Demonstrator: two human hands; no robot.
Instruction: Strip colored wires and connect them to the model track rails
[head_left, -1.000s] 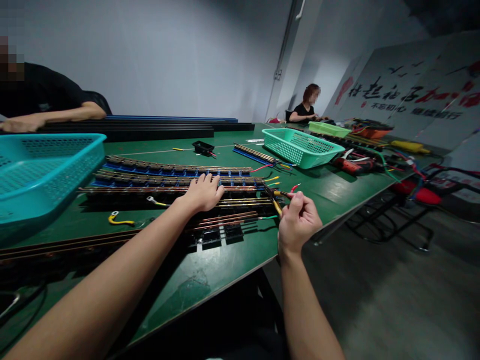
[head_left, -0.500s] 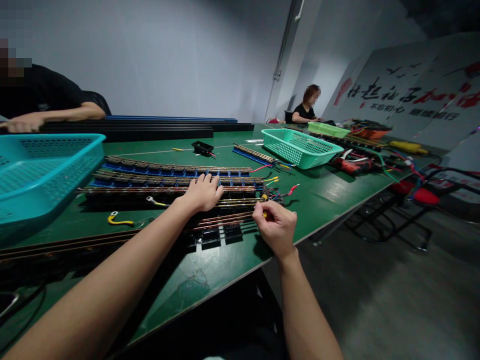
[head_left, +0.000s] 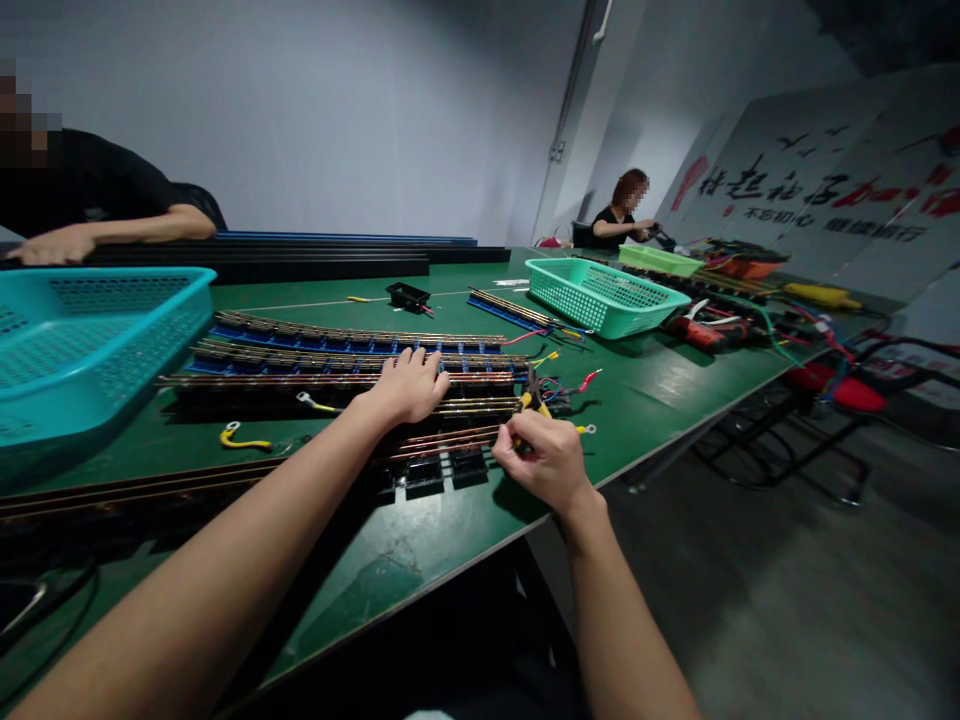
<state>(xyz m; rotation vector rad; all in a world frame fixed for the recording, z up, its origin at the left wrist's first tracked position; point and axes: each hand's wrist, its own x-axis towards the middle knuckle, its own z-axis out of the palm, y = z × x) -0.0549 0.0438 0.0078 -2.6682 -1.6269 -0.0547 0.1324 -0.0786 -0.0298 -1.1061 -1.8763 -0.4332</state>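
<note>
Baskets point(head_left: 600, 292) flanking copper rails point(head_left: 337, 375) (hands point(head_left: 409, 385) amid), loose wires point(head_left: 559, 388) beside.

A: From where is the single view looking?

B: It is sitting on the person's head, facing forward and down along both forearms toward the green surface point(head_left: 450, 520).

A: How near is it sitting?

B: Close: the left hand point(head_left: 409, 385) and right hand point(head_left: 544, 460) are lying just beyond the surface's near edge, with the teal basket point(head_left: 105, 330) left of them. Past it, the view is reaching a seated person point(head_left: 619, 215) at the surface's far end.
</note>
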